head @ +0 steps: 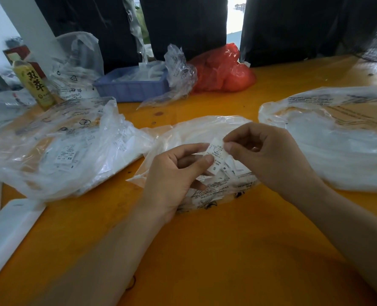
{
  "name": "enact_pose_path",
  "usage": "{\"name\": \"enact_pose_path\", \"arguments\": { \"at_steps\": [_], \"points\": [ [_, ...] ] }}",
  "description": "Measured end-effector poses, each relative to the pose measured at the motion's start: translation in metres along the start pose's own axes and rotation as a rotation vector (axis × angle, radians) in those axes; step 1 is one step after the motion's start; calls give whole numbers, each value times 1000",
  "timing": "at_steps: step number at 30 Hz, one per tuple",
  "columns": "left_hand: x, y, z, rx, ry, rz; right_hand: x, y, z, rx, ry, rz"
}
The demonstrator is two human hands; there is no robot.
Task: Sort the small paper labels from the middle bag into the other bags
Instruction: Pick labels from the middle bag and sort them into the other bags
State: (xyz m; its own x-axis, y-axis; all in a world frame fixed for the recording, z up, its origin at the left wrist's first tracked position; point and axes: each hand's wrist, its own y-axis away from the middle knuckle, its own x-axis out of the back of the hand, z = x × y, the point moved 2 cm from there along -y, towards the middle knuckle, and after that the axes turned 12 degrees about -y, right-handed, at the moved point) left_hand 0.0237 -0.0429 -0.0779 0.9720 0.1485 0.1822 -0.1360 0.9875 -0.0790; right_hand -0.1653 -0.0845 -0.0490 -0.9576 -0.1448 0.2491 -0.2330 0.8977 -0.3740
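A clear middle bag (192,131) of small white paper labels lies on the orange table. Above it both hands hold one white label (216,154) printed with an "S". My right hand (269,153) pinches its top edge between thumb and forefinger. My left hand (174,171) pinches its lower left side. More loose labels (229,170) show in the bag under the hands. A clear left bag (64,149) holds labels marked XS and S. A clear right bag (337,138) lies at the right; its contents are blurred.
At the back stand a blue tray (130,87) with white pieces, a crumpled clear bag (178,69), a red plastic bag (223,69) and a yellow drink bottle (34,81). A white flat object (9,230) lies at the table's left edge. Bare orange table (227,250) spreads in front.
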Motion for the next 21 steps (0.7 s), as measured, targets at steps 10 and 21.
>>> {"name": "enact_pose_path", "arguments": {
  "at_steps": [10, 21],
  "points": [
    [75, -5, 40, -491, -695, 626, 39, -13, -13, 199, 230, 309],
    [226, -36, -21, 377, -1345, 595, 147, -56, 70, -523, 1259, -65]
  ]
}}
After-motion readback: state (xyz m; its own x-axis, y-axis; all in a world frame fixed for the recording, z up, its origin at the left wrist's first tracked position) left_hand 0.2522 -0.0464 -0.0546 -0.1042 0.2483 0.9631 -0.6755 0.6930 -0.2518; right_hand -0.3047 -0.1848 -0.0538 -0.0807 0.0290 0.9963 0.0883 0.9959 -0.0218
